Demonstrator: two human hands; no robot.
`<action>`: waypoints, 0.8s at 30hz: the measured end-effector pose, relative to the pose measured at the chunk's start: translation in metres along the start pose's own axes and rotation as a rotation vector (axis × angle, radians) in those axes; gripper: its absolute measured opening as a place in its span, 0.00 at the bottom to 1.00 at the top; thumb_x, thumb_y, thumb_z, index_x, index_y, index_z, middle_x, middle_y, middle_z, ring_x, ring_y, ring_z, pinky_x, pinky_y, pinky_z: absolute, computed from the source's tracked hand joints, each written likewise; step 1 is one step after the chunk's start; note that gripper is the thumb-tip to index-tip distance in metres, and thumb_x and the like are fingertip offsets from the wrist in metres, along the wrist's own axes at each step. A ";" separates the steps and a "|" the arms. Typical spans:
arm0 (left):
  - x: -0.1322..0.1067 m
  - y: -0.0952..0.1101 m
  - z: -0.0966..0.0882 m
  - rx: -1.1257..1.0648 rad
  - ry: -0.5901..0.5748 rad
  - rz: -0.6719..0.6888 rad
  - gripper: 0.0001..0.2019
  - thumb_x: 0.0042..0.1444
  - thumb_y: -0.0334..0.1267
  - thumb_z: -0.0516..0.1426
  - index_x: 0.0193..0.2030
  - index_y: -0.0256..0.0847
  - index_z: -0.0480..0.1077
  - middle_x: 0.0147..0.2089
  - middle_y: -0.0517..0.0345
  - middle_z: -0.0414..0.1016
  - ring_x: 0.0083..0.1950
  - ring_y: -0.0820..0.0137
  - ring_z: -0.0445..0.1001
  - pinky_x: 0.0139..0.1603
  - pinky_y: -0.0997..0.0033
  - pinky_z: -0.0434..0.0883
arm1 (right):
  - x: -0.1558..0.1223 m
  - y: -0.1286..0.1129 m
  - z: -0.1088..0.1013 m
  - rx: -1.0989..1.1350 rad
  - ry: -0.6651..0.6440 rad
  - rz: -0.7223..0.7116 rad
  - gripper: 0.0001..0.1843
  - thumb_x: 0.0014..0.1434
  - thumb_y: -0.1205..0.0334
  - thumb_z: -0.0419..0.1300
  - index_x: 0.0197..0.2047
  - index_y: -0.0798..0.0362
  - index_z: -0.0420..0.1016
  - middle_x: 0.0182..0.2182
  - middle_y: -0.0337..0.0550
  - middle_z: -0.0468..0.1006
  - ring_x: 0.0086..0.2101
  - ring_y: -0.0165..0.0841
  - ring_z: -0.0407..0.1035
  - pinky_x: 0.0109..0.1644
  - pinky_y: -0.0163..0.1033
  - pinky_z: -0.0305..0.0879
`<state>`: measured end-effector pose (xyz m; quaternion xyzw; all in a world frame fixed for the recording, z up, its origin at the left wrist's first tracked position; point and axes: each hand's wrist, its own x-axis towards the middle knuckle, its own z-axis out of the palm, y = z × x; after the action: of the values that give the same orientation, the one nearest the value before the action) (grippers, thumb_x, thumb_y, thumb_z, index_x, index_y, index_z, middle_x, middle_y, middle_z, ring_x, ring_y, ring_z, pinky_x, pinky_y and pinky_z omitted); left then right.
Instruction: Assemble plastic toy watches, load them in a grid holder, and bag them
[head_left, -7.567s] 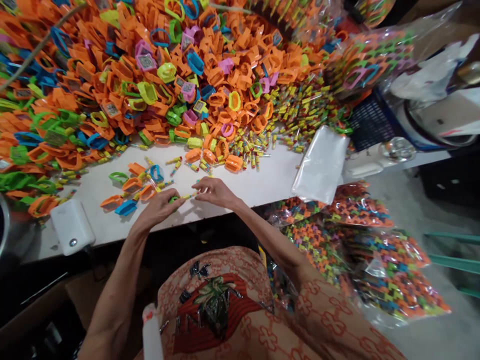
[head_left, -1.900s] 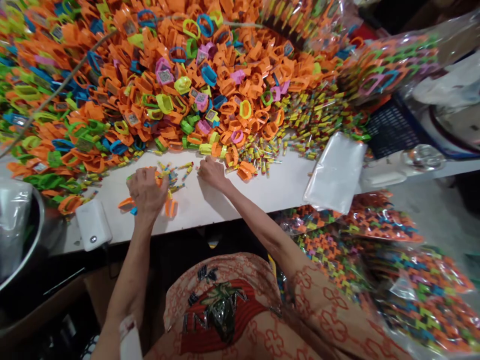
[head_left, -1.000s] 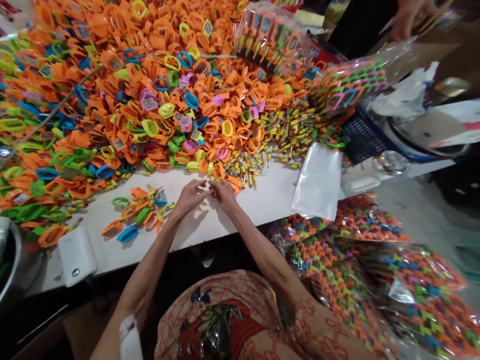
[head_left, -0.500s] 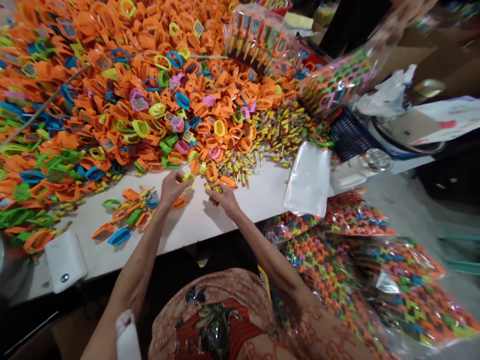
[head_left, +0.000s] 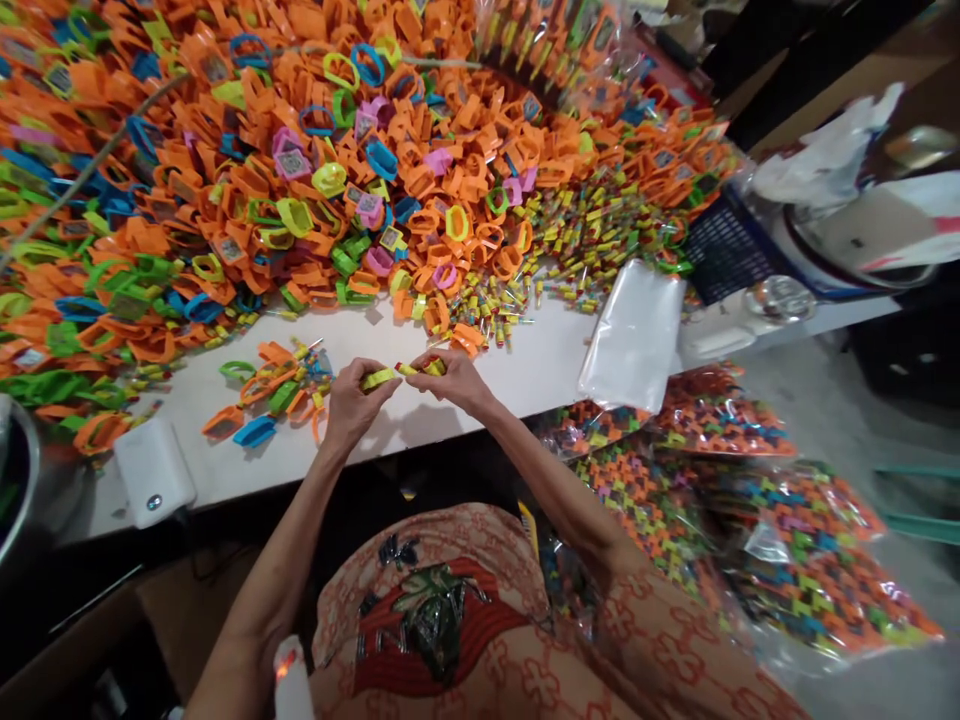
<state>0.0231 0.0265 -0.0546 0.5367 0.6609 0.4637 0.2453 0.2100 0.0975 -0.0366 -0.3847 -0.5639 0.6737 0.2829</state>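
My left hand [head_left: 351,398] is closed on a yellow plastic frame piece [head_left: 377,378] just above the white table [head_left: 525,365]. My right hand [head_left: 457,378] pinches a small yellow tube [head_left: 420,369] and holds its end against the frame piece. Both hands meet near the table's front edge. A small cluster of orange, green and blue frame pieces [head_left: 270,395] lies to the left of my left hand.
A huge heap of mostly orange frame pieces [head_left: 262,170] covers the back of the table. Small yellow tubes [head_left: 592,240] are piled at its right. A stack of clear bags [head_left: 634,335], a white box [head_left: 154,480] and filled bags [head_left: 750,500] lie around.
My left hand took a yellow frame piece from the edge of the heap. Both hands drew back toward the table's front edge and came together with the piece and a tube.
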 end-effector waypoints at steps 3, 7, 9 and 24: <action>-0.003 -0.003 -0.005 0.137 -0.032 0.138 0.10 0.54 0.44 0.67 0.35 0.43 0.73 0.32 0.60 0.74 0.34 0.68 0.70 0.40 0.67 0.68 | -0.002 -0.004 -0.002 -0.060 -0.045 -0.014 0.25 0.44 0.42 0.75 0.33 0.55 0.78 0.19 0.34 0.73 0.20 0.24 0.61 0.22 0.30 0.54; -0.005 -0.004 -0.006 0.258 -0.067 0.252 0.07 0.57 0.41 0.66 0.37 0.43 0.74 0.34 0.59 0.74 0.36 0.67 0.71 0.44 0.65 0.69 | -0.003 -0.003 -0.001 -0.101 -0.055 -0.043 0.25 0.46 0.41 0.74 0.32 0.55 0.77 0.20 0.34 0.73 0.22 0.24 0.62 0.24 0.31 0.56; -0.007 -0.005 -0.006 0.292 -0.102 0.252 0.07 0.58 0.41 0.66 0.38 0.44 0.75 0.34 0.58 0.74 0.37 0.66 0.72 0.46 0.65 0.69 | -0.004 -0.002 -0.001 -0.109 -0.057 -0.040 0.24 0.48 0.42 0.73 0.32 0.55 0.77 0.20 0.35 0.72 0.21 0.25 0.61 0.24 0.32 0.55; -0.010 -0.005 -0.007 0.207 -0.662 0.290 0.11 0.65 0.48 0.60 0.39 0.46 0.79 0.32 0.56 0.75 0.34 0.66 0.72 0.41 0.67 0.66 | 0.002 0.007 -0.034 -0.158 -0.612 0.119 0.14 0.43 0.56 0.74 0.28 0.57 0.81 0.16 0.33 0.71 0.18 0.23 0.58 0.22 0.31 0.50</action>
<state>0.0176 0.0151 -0.0578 0.7676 0.5062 0.2257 0.3219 0.2381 0.1164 -0.0463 -0.2174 -0.6500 0.7275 0.0298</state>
